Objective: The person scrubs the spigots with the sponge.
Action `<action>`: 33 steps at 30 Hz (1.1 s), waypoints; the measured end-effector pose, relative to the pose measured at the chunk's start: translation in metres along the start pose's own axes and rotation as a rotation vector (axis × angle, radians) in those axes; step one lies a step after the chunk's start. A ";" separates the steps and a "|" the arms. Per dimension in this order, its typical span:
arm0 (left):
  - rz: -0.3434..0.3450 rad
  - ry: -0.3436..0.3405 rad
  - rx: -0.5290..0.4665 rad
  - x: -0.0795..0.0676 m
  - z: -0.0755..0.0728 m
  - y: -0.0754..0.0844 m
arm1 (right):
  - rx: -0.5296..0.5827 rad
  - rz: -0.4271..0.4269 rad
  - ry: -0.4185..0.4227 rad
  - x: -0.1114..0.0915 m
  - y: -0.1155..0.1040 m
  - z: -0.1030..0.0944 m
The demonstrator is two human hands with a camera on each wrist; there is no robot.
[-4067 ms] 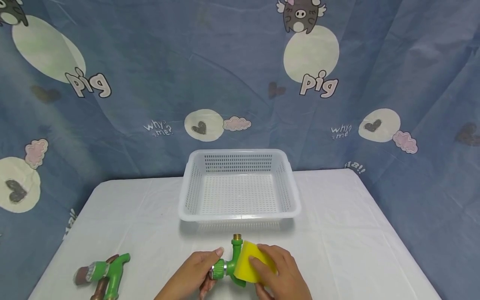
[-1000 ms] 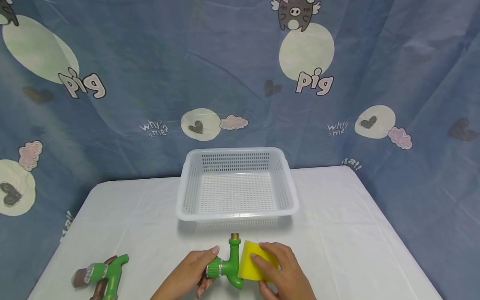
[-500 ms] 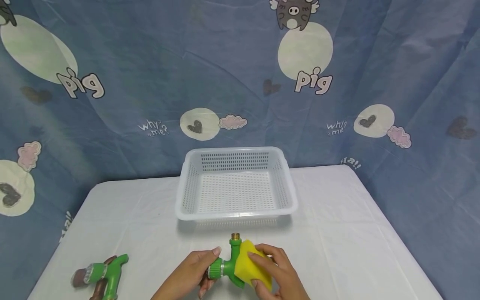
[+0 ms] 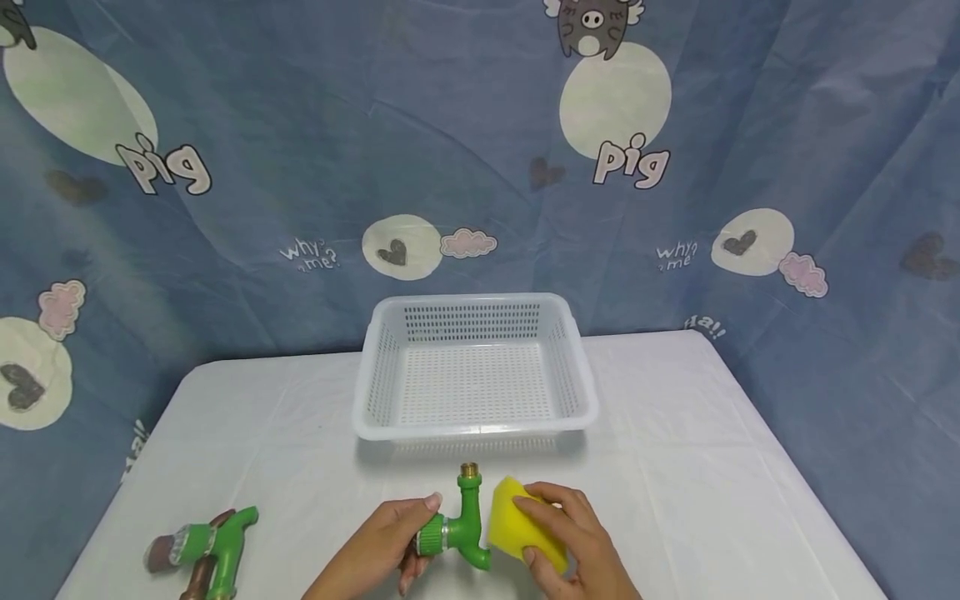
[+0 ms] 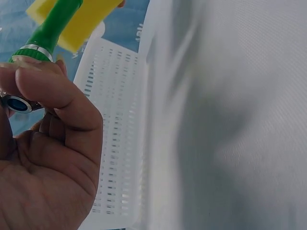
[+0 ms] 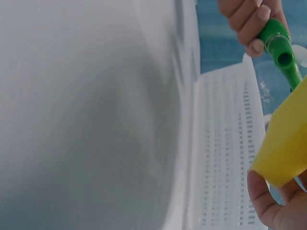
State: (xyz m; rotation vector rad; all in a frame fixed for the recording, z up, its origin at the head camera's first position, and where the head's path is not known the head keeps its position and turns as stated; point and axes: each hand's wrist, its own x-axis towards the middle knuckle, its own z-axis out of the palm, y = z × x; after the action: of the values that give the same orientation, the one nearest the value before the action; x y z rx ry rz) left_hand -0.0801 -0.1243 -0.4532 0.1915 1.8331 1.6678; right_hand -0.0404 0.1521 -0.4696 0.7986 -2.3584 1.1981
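My left hand (image 4: 386,537) grips a green tap (image 4: 468,525) by its ribbed end. The tap's brass threaded end points away from me, and its curved spout bends toward the right. A yellow sponge (image 4: 525,525) is pinched between the thumb and fingers of my right hand (image 4: 581,542), just right of the tap with a narrow gap between them. In the right wrist view the tap's hollow spout (image 6: 285,59) faces the camera, near the sponge (image 6: 288,139). The left wrist view shows the left fingers curled at the tap's collar (image 5: 36,50).
A white perforated basket (image 4: 476,432) stands on the white-covered table (image 4: 660,467) beyond both hands. At the left front lie a second green tap (image 4: 225,550), its end brownish, and a brown piece (image 4: 201,575) beneath it. A blue printed cloth (image 4: 480,125) hangs behind.
Half a second ago the sponge lay against the tap's right side. It has moved right, off the tap, with my right hand. The left hand keeps its hold in nearly the same place.
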 end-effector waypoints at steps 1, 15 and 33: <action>-0.006 -0.001 -0.001 0.000 0.000 0.000 | 0.012 0.005 0.000 0.001 -0.001 0.001; 0.026 0.038 0.016 0.001 0.001 0.001 | -0.012 0.085 -0.034 -0.004 -0.002 -0.002; 0.020 0.048 0.053 0.000 0.002 0.004 | -0.030 -0.006 0.048 0.006 -0.017 0.013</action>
State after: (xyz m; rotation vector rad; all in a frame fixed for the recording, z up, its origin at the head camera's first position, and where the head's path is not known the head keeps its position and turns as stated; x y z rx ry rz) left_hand -0.0797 -0.1216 -0.4494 0.1940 1.9179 1.6519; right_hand -0.0351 0.1318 -0.4632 0.7581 -2.3281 1.1633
